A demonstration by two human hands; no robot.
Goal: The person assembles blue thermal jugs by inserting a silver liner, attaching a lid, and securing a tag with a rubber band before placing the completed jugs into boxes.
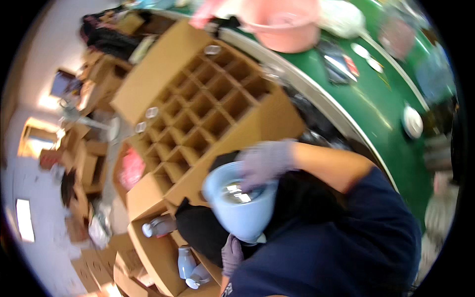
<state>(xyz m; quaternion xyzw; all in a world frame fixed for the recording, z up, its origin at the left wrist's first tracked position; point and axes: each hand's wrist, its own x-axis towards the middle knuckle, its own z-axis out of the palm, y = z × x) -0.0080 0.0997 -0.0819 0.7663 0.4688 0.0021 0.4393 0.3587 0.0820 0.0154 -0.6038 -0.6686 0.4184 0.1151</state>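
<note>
A light blue plastic jug [242, 210] tilts over my lap, its wide mouth facing up. Inside it shows a round, shiny silver surface [241, 192]. My right hand [264, 163], in a grey glove and blurred, is closed over the far rim, with its fingers bent down into the mouth. At the jug's base, my left hand [231, 255], also gloved in grey, grips the lower end with fingers together. Part of the left hand's hold is hidden behind the jug.
A large divided carton [292, 114] stands beyond my lap. Another open carton [143, 257] at lower left holds light blue bottles [186, 262]. On the right, a green-topped table [366, 106] carries a pink basin [287, 37] and a dark phone [335, 62]. Boxes [91, 166] crowd the left.
</note>
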